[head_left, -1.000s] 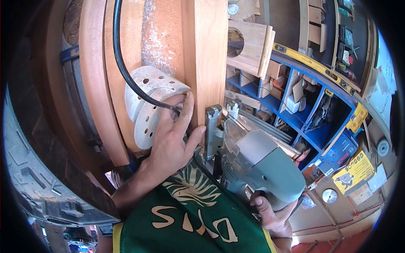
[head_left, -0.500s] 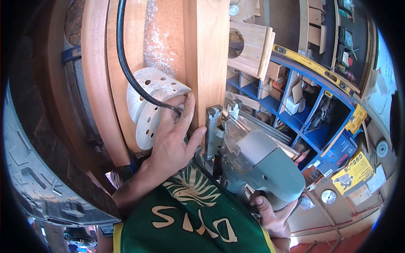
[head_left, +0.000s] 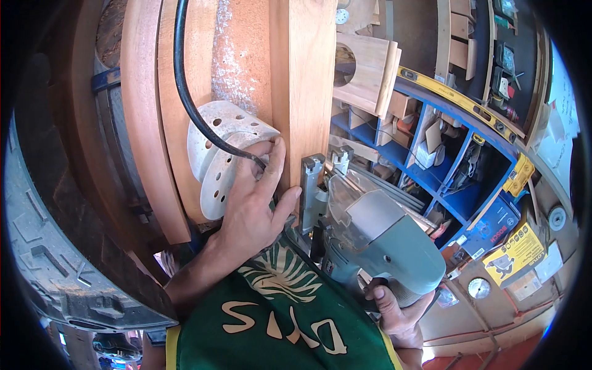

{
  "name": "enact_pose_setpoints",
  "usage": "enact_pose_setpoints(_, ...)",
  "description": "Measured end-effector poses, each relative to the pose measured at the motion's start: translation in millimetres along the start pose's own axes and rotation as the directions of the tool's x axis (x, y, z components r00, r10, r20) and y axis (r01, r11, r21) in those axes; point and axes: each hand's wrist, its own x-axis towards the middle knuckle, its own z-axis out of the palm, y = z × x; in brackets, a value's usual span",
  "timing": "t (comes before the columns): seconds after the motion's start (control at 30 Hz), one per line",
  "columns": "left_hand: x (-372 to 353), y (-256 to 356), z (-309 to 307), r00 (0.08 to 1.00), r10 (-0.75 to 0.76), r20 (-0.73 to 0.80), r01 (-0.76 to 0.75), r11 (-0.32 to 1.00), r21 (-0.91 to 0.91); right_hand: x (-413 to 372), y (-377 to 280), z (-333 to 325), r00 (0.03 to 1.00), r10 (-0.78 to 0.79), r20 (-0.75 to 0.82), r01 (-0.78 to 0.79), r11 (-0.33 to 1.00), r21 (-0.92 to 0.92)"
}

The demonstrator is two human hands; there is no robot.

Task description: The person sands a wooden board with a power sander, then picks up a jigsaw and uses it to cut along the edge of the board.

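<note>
My right hand [head_left: 394, 311] is wrapped around the handle of a blue-green jigsaw [head_left: 394, 253] at lower right. The jigsaw lies on its side, its clear guard and metal base toward the light wooden board [head_left: 311, 80]. My left hand [head_left: 253, 213] lies against the board's edge, index finger stretched out and thumb spread to the right. Beside and partly under it are pale round sanding discs [head_left: 216, 191] with holes. A black cord [head_left: 185, 92] loops down over the discs and disappears between my left fingers; whether they pinch it is hidden.
Long wooden planks [head_left: 142, 92] run along the left, near a large tyre [head_left: 55, 271]. At right are a blue divided shelf [head_left: 441, 179] with tools and offcuts, a yellow spirit level [head_left: 456, 98] and a yellow box [head_left: 515, 256]. A wooden piece with a round hole [head_left: 370, 74] sits beyond the board.
Almost nothing differs; the view has shifted very slightly. Both hands and the jigsaw keep their places.
</note>
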Motion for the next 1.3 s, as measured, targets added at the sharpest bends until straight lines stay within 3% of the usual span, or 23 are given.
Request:
enact_pose_setpoints(0.23, -0.6, 0.7, -1.5, 0.997, -0.054, 0.059, 0.057, 0.996, -0.061, 2.1, -11.2, 10.4, 1.0, 0.011, -0.022, -0.009, 0.996, 0.083)
enact_pose_setpoints(0.37, 0.4, 0.6, -2.4, 0.997, -0.057, 0.055, 0.06, 0.997, -0.056, 2.7, 1.1, -0.5, 0.998, -0.064, 0.02, 0.065, 0.998, -0.023)
enact_pose_setpoints(0.53, -0.6, 1.0, -1.4, 0.997, -0.062, 0.051, 0.065, 0.996, -0.062, 1.8, -2.0, 1.5, 0.999, -0.046, 0.012, 0.047, 0.999, -0.012)
enact_pose_setpoints(1.3, 2.7, 1.1, -2.2, 1.0, 0.007, 0.02, -0.007, 1.0, -0.002, 3.5, -5.5, 2.8, 1.0, -0.026, -0.004, 0.026, 0.999, 0.026)
